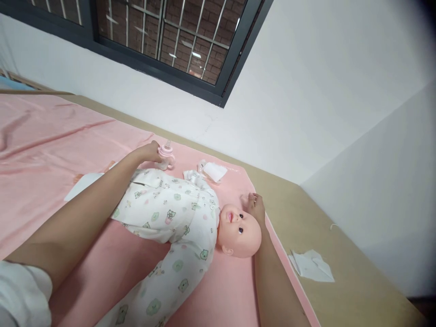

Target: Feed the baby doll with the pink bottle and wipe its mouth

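A baby doll point(238, 229) lies on its back on a pink sheet point(218, 295), dressed in a white outfit point(177, 204) with green and pink animal prints. My left arm reaches across the doll's lower body. At its end my left hand point(150, 152) grips a small pink baby bottle point(166, 156) from the side; the bottle stands upright with its teat up. Beside the doll's bald head rests my right hand point(256, 205), its fingers loosely bent and apart with nothing visible in them. My right forearm passes close along the head, and part of that hand's palm is hidden.
A white folded piece point(214, 171) with clear plastic lies near the doll's sleeve. White paper point(312, 265) sits on the wooden surface point(286, 200) right of the sheet. Behind are a white wall point(306, 91) and a dark-framed window point(221, 86) with bars.
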`<state>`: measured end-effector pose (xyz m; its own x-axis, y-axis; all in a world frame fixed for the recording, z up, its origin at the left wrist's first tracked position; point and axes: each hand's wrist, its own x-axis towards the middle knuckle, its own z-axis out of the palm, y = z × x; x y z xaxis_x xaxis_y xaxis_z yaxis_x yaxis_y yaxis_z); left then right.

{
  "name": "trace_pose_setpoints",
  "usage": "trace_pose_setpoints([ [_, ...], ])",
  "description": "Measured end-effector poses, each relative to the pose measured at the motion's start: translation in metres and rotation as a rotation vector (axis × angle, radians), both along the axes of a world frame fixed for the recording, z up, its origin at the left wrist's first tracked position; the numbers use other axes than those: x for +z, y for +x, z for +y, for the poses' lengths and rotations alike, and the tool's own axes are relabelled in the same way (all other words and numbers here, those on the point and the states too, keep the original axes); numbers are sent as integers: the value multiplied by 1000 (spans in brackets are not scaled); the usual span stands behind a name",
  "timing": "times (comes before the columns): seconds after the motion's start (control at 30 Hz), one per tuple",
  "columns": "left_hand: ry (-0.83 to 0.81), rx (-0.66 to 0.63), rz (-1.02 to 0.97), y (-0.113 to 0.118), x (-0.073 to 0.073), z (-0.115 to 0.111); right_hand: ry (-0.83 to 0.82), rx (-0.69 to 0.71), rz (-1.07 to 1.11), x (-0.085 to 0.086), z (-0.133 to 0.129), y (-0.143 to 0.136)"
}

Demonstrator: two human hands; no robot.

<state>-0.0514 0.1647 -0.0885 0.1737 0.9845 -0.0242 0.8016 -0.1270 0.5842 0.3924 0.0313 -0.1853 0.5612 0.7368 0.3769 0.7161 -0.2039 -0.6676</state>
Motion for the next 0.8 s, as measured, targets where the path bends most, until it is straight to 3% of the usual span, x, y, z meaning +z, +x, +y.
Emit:
trace_pose_setpoints([
  [0.37,-40,4,109,-2,8,-4,33,-15,32,-3,1,1],
  [0.5,-18,69,221,0,25,-18,60,-14,53,-2,0,2],
  [0.6,114,148,277,8,43,-36,100,-20,41,1,-2,-1],
  [0.67,219,85,182,22,54,-51,140,-29,12,4,-3,-5],
  [0.8,260,-312,-31,73,66,-84,252,-34,-90,13,-6,-16],
])
